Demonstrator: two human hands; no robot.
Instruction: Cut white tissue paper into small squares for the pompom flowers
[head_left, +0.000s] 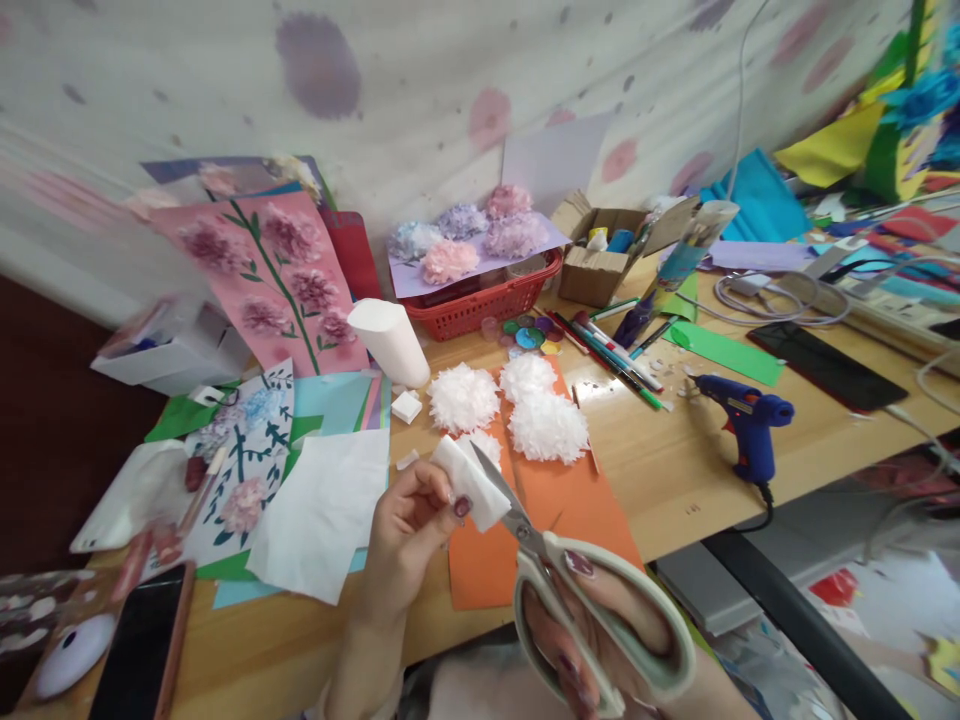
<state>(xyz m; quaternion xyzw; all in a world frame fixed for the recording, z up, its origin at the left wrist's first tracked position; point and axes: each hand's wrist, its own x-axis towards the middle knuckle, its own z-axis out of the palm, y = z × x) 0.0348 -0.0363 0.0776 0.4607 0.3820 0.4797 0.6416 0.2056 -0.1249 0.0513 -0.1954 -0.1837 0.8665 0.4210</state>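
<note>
My left hand (412,525) pinches a folded piece of white tissue paper (480,492) between thumb and fingers. In my right hand (592,620) is a pair of scissors (551,560) with pale handles, fingers through the loops. The parted blades point up and left, against the tissue's right side; whether they cut into it I cannot tell. Just beyond, several fluffy white paper pompoms (549,428) rest on and beside an orange paper sheet (570,530). One of them is partly hidden behind the tissue. A flat white tissue sheet (322,515) lies left of my left hand.
A blue glue gun (750,415) stands at the right near a dark phone (829,365). Markers (615,360) lie behind the pompoms. At the back are a red basket (484,305), a cardboard box (596,270) and a pink flower picture (262,270). A second phone (142,645) lies front left.
</note>
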